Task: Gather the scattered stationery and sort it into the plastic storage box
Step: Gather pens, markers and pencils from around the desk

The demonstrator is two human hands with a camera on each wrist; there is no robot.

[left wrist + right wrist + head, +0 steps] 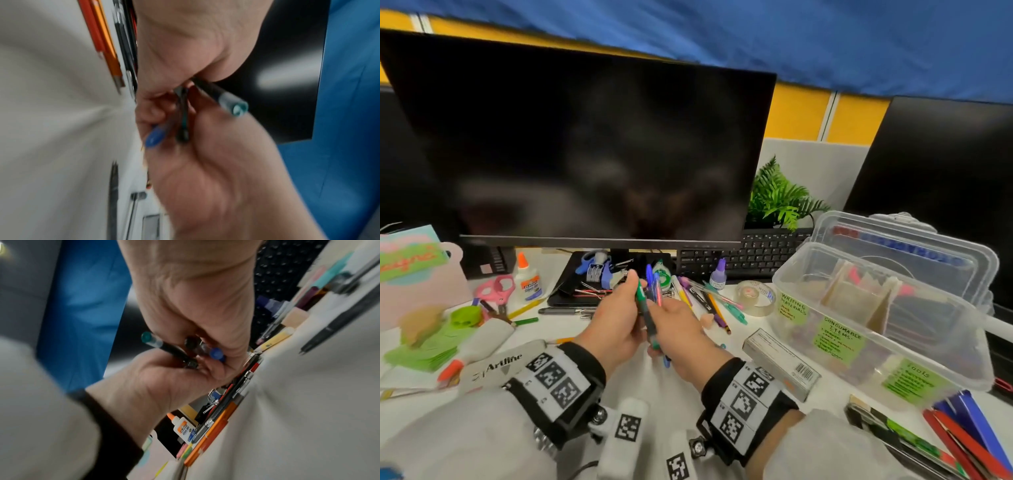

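Note:
My left hand [619,308] grips a green pen [646,310] that stands almost upright above the desk. Right beside it, my right hand [679,325] holds a small bundle of pens [654,284], blue and pink among them. In the right wrist view the green pen's teal end [147,337] sticks out of my left hand [156,379], and a blue pen end [216,353] shows under my right hand [201,305]. The clear plastic storage box [859,330] stands open at the right, with cardboard dividers and green labels. More pens and pencils [709,301] lie scattered just beyond my hands.
A large monitor [585,154] and a keyboard [750,253] stand behind. Glue bottle [527,277], pink scissors [496,291] and green sticky notes [424,346] lie at the left. A tape roll [755,296] and staples box [780,363] sit before the storage box; its lid [900,246] leans behind.

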